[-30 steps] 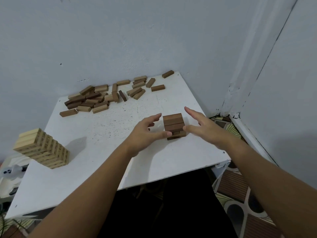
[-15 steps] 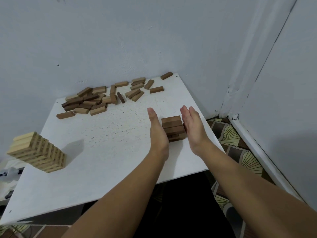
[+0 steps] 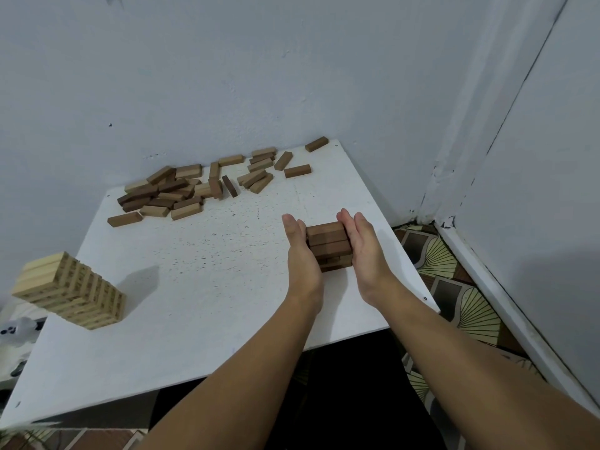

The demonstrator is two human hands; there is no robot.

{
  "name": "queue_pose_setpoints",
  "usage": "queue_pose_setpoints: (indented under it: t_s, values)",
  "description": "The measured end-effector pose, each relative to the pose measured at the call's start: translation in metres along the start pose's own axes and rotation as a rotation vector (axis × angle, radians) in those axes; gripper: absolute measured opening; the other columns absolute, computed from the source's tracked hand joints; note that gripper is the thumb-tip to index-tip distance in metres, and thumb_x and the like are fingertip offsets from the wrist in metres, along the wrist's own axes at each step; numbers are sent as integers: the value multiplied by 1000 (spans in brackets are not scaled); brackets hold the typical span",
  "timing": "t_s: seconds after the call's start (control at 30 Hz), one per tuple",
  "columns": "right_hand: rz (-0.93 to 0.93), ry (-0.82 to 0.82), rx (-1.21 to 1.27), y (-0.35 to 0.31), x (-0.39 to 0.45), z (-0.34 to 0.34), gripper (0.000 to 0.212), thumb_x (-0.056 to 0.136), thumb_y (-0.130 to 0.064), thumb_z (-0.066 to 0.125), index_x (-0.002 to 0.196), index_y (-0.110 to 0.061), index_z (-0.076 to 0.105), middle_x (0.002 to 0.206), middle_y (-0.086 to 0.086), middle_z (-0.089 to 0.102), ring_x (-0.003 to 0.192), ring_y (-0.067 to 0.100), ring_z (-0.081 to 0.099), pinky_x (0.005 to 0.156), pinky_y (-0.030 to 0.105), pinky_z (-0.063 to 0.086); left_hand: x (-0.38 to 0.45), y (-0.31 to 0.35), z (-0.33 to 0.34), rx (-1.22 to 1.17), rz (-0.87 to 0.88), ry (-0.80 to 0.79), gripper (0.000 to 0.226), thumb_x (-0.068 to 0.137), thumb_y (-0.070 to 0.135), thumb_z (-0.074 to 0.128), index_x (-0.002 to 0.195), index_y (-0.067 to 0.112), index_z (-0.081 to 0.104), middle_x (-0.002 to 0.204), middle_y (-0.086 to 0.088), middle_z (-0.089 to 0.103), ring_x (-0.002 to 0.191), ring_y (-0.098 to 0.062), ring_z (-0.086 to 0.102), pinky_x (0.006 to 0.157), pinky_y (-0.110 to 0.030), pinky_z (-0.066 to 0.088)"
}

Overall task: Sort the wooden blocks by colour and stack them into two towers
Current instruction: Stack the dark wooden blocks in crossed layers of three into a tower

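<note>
A short tower of dark brown blocks [image 3: 328, 242] stands on the right part of the white table [image 3: 201, 274]. My left hand [image 3: 300, 251] presses flat against its left side with straight fingers. My right hand [image 3: 365, 246] presses flat against its right side the same way. A taller tower of light wooden blocks [image 3: 69, 290] stands at the table's left edge. A loose pile of brown blocks [image 3: 168, 193] with a few light ones lies along the back, and more scattered blocks [image 3: 269, 167] lie toward the back right corner.
Grey walls close in behind the table and on the right. Patterned floor tiles [image 3: 454, 287] show past the table's right edge. A white object [image 3: 16, 329] sits low at the far left, below the table.
Both hands turned from loose, spread poses to flat palms and closed in onto the two sides of the dark tower. The view shifted slightly.
</note>
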State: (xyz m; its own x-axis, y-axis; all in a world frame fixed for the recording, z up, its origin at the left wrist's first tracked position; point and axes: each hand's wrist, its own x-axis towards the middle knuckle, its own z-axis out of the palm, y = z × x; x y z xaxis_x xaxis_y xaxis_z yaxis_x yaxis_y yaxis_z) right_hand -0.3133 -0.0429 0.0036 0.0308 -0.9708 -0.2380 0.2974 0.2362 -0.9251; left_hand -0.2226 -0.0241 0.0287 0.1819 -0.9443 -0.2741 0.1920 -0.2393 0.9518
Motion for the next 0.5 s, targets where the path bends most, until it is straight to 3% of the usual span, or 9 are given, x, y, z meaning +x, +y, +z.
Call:
queue_pose_setpoints:
  t_s: [0.1, 0.2, 0.27, 0.33, 0.43, 0.5]
  values:
    - [5, 0, 3, 0, 0, 1, 59, 109, -54, 22, 160, -26, 33, 163, -14, 35, 148, 2, 31, 123, 29, 20, 1, -1, 2, -16, -11, 19, 100, 77, 90, 16, 155, 34, 43, 116, 19, 64, 104, 7, 56, 102, -25, 34]
    - [13, -4, 1, 0, 0, 1, 59, 109, -54, 21, 160, -27, 33, 163, -15, 34, 148, 2, 31, 123, 28, 21, 0, -2, 4, -22, -42, 40, 58, 95, 78, 14, 112, 46, 59, 97, 25, 65, 88, 12, 57, 87, -16, 37]
    - [13, -6, 2, 0, 1, 1, 59, 109, -54, 21, 160, -27, 33, 163, -15, 34, 148, 2, 30, 124, 29, 20, 1, -3, 4, -10, -41, 48, 52, 96, 76, 14, 101, 47, 56, 96, 24, 65, 88, 12, 56, 87, -15, 38]
    - [11, -8, 5, 1, 2, 0, 59, 109, -54, 22, 160, -26, 33, 163, -14, 34, 148, 2, 30, 123, 29, 21, 2, -4, 3, -2, -27, 44, 64, 88, 83, 15, 119, 44, 55, 107, 20, 65, 99, 8, 56, 99, -23, 34]
    - [-11, -2, 5, 0, 3, -2, 59, 109, -53, 22, 160, -27, 32, 163, -13, 33, 150, 4, 29, 120, 27, 24, 1, -1, -3, -6, -20, 7, 111, 70, 96, 17, 158, 30, 39, 152, 10, 52, 140, -9, 46, 121, -34, 24]
    - [-45, 9, -15, -4, 7, -5, 58, 109, -52, 20, 160, -28, 31, 165, -9, 32, 152, 7, 26, 126, 34, 19, 5, 1, -8, -20, 21, 43, 110, 74, 93, 18, 161, 27, 34, 163, 6, 40, 150, -13, 35, 125, -38, 21]
